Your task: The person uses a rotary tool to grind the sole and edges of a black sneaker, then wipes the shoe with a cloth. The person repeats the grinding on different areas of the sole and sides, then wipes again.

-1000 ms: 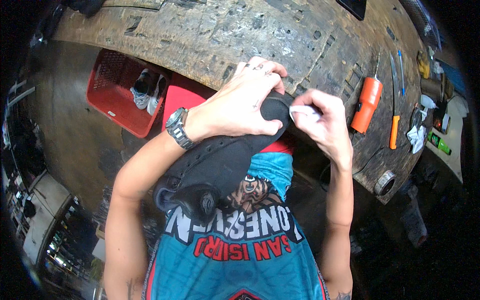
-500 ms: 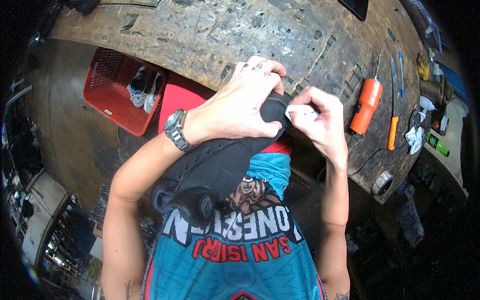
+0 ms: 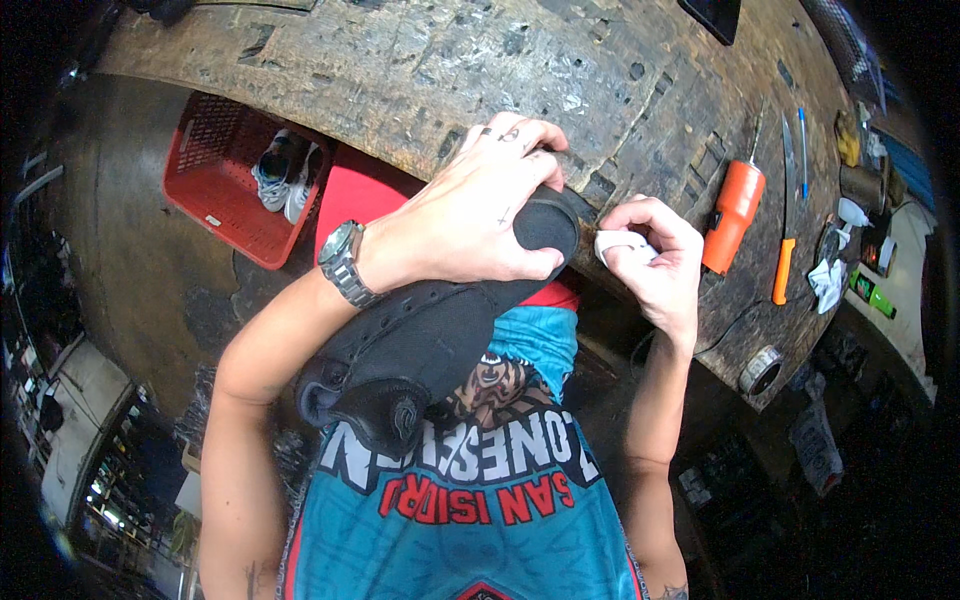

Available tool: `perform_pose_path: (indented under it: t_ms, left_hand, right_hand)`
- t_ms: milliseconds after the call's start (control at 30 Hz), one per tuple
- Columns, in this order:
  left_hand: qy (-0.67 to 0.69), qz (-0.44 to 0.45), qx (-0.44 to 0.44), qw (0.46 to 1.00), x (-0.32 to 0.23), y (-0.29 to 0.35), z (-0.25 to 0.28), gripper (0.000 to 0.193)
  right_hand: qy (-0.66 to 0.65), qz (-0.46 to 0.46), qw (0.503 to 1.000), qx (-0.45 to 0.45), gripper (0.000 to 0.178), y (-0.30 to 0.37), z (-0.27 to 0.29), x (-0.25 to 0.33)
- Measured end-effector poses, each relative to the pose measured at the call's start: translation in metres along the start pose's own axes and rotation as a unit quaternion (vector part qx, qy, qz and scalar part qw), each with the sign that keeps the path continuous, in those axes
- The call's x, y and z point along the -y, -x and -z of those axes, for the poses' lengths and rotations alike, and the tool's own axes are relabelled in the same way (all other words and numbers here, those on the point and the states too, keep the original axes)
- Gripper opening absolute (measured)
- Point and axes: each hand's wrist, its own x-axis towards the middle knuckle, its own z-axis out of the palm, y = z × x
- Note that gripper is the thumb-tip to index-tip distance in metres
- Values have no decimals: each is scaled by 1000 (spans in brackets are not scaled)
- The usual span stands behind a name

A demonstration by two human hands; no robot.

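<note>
A black shoe point(image 3: 410, 330) lies across my lap, its toe pointing up and right toward the bench edge and its heel close to my shirt. My left hand point(image 3: 485, 215) is wrapped over the front of the shoe, thumb on the near side and fingers curled over the far side. Just right of the toe, my right hand point(image 3: 655, 260) pinches a small white cloth point(image 3: 622, 245). A narrow gap separates the cloth from the toe.
The worn wooden bench point(image 3: 400, 80) spans the far side. On its right lie an orange tool with a metal shaft point(image 3: 735, 215), an orange-handled knife point(image 3: 784, 265), a blue pen point(image 3: 803, 150) and a roll of tape point(image 3: 762, 370). A red basket point(image 3: 235, 225) at left holds sneakers point(image 3: 275, 180).
My right hand has moved right and slightly down with the white cloth, away from the toe. My left hand still grips the shoe, almost unmoved.
</note>
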Motion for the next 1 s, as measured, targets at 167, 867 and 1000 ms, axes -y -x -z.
perform_pose_path:
  t_ms: [167,867,1000]
  left_hand:
    - [13,-1,-9,1000,1,2,2,43]
    - [83,20,-99,991,5,0,-6,98]
    - [81,35,-117,989,3,1,-4,110]
  right_hand:
    - [-31,23,999,-1,17,-10,-2,3]
    - [251,148,922,254,15,-81,-10,56]
    - [199,138,924,294,13,-96,-31,51]
